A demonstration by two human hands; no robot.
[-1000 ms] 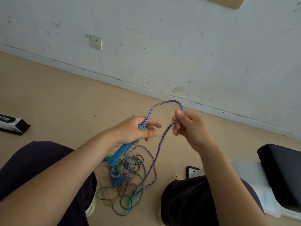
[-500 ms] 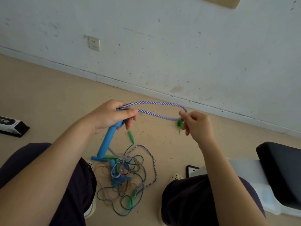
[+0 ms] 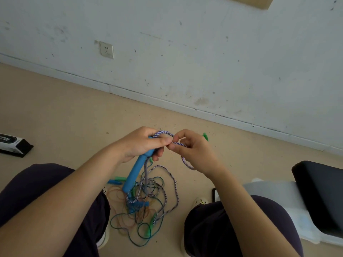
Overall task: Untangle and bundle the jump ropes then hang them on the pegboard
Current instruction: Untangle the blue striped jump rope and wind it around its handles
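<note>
Plain indoor room, sparsely furnished, domestic or spare-room type.

Scuffed white wall (image 3: 185,52) with white baseboard (image 3: 167,103) and one wall socket (image 3: 106,49); bare beige floor (image 3: 65,112) specked with small debris; corner of a tan board (image 3: 259,1) fixed high on the wall; black cushioned seat (image 3: 321,193) at the right edge over pale plastic sheeting (image 3: 274,193); black-and-white carton (image 3: 13,145) lying on the floor at the left.

Person, head view. Both forearms bare, no sleeves visible; hands, left (image 3: 143,143) at 11 o'clock of centre, right (image 3: 193,151) at 1 o'clock, bare, without rings or watch. Dark navy trousers (image 3: 46,191) cover both thighs at 7 and 5 o'clock.
</note>
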